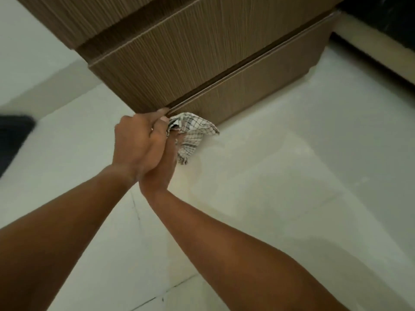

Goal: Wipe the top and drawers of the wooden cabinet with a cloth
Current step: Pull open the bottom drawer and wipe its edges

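no brand, label or writing readable anywhere. wooden cabinet fills top of view, its top cut off by the frame edge; drawer fronts with dark gaps between them show. left hand is at the near corner of the cabinet, fingers curled, fingertips at the gap above the lowest drawer; whether it grips the edge is hard to make out. right hand sits mostly hidden under the left, clenched on the checked cloth, which bunches against the lowest drawer's corner just above the pale floor. dark blurred shape at left edge, unidentifiable.
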Tool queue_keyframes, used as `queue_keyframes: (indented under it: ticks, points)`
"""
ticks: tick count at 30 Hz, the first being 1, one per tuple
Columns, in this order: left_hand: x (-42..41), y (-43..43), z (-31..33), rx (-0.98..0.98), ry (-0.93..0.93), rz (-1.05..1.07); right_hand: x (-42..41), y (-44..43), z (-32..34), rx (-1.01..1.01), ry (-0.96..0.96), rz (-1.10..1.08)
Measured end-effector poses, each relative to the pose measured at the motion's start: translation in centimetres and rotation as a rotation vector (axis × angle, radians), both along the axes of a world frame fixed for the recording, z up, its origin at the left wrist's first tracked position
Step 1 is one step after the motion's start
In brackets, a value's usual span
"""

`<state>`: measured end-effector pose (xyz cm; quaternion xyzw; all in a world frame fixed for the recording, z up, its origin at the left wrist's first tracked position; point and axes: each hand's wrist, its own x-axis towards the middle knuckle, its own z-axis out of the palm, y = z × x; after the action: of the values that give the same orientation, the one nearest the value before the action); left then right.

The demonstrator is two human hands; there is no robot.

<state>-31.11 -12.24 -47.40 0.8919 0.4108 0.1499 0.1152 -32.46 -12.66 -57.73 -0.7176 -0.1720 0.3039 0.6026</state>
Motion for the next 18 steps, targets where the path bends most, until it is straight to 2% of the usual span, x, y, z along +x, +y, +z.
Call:
queue_keyframes:
  ticks: [3, 5, 7, 11, 15, 18]
  points:
    - [-1.1, 0.8, 0.1, -0.295, -0.143, 0.028, 1.3, 1.0, 1.9, 0.140, 0.193, -0.253]
    - [-1.6, 0.5, 0.0, -0.329, -0.206, 0.044, 5.3, 1.2, 2.4, 0.160, 0.296, -0.441]
    - [-1.9, -0.3, -0.2, -0.300, -0.286, 0.078, 9.2, 1.1, 1.8, 0.145, 0.331, -0.527]
    - [-2.7, -0.1, -0.6, -0.259, -0.303, 0.062, 10.5, -0.1, -0.1, 0.101, 0.368, -0.447]
    - [-2.7, 0.4, -0.9, -0.289, -0.290, 0.073, 5.7, -0.4, -0.5, 0.030, 0.476, -0.350]
    - [-3.1, 0.7, -1.0, -0.360, -0.303, 0.058, 1.4, -0.9, 0.3, 0.045, 0.636, -0.226]
